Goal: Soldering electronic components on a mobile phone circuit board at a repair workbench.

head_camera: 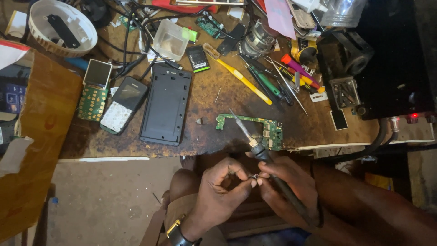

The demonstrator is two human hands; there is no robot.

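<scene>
My right hand (284, 184) grips a soldering iron (259, 150) by its dark handle; the metal tip points up over a green circuit board (257, 127) on the workbench. My left hand (221, 193), with a watch at the wrist, pinches a tiny metal part (255, 176) between thumb and fingertips. The right hand's fingertips also touch that part. Both hands sit below the bench's front edge, close together.
On the bench lie a black phone back cover (166, 105), a keypad phone (124, 105), a bare keypad board with screen (94, 89), a battery (198, 58), a yellow toothbrush (236, 73), screwdrivers and tweezers (277, 84), and a clear plastic box (170, 38). A black power unit (391, 68) stands at right.
</scene>
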